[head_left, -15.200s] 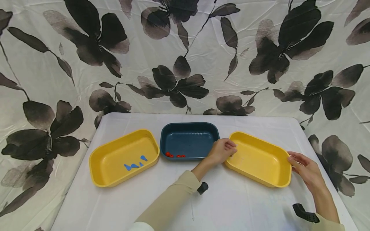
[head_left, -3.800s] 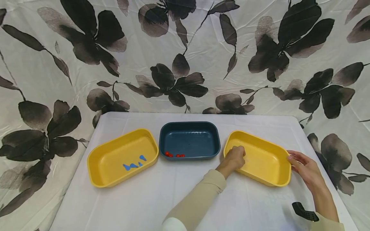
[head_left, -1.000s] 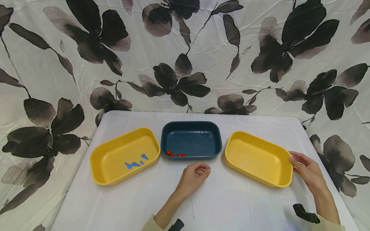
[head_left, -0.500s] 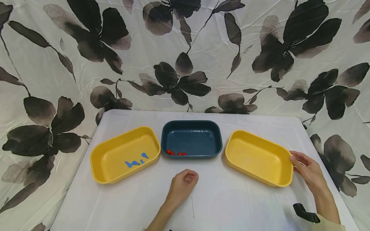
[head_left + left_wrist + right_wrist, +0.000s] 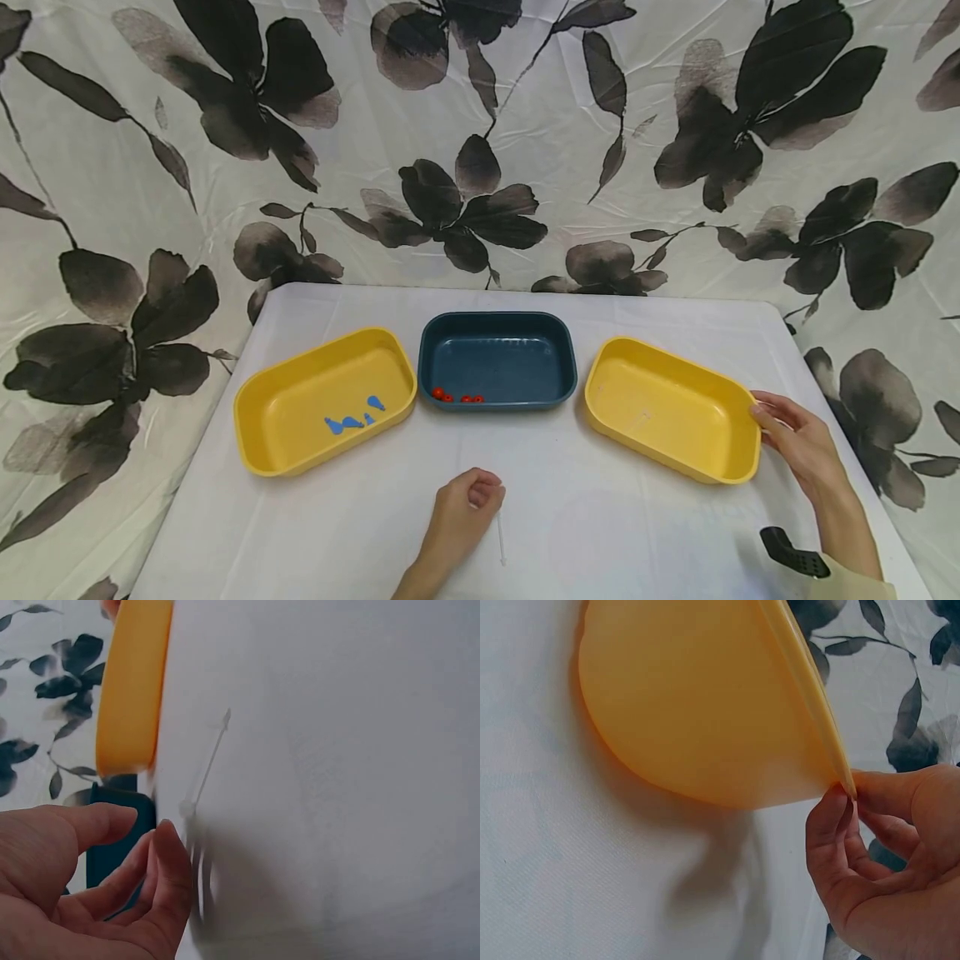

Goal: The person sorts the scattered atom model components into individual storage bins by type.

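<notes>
My left hand (image 5: pixel 461 515) hovers low over the white tabletop, fingers loosely bent, with a gap between thumb and fingertips and nothing held. Just beyond those fingertips lies a thin white stick (image 5: pixel 211 766) with thicker, pointed ends, like a cotton swab. At the right, my right hand (image 5: pixel 889 855) pinches the rim of a yellow tray (image 5: pixel 693 371) between thumb and fingers. That tray holds some tiny clear or pale bits (image 5: pixel 645 415), too small to make out. The right-hand tray's outer wall also shows in the left wrist view.
A dark blue tray (image 5: pixel 497 318) stands at the middle back, with several small red beads (image 5: pixel 442 395) in its front left corner. To its left, another yellow tray (image 5: pixel 273 379) holds several small blue pieces (image 5: pixel 348 423). A floral cloth (image 5: pixel 450 108) hangs behind the table.
My left hand came out of the right yellow tray and moved left and toward me, down beside the white stick. The right hand has stayed on the tray's rim.
</notes>
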The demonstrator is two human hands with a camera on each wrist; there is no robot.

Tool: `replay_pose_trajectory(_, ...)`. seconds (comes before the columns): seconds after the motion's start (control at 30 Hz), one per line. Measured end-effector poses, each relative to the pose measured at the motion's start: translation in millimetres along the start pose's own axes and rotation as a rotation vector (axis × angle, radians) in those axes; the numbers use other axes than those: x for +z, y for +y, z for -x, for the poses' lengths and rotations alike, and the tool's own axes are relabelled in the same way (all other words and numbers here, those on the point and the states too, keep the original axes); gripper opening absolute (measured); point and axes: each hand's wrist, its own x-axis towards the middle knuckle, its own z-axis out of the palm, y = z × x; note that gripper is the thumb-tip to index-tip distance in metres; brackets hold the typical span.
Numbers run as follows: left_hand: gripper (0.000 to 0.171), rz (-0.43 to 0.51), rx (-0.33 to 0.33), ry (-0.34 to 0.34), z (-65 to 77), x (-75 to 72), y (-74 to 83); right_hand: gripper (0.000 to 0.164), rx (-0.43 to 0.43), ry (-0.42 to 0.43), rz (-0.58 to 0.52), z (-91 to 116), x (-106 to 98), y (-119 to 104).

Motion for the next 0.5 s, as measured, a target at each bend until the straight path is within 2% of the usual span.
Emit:
replay_pose_trajectory(0.13,0.009,-0.012,0.020,-0.011,7.4,2.1,-1.5,0.073,-0.004,-0.001,0.001,0,0,0)
replay_pose_trajectory(0.37,0.013,-0.112,0.051,-0.004,16.4,5.2,-3.2,0.073,-0.014,0.006,0.008,1,0,0)
replay_pose_trajectory(0.5,0.017,-0.120,0.065,0.005,18.8,6.7,-2.3,0.073,-0.009,0.012,0.009,1,1,0)
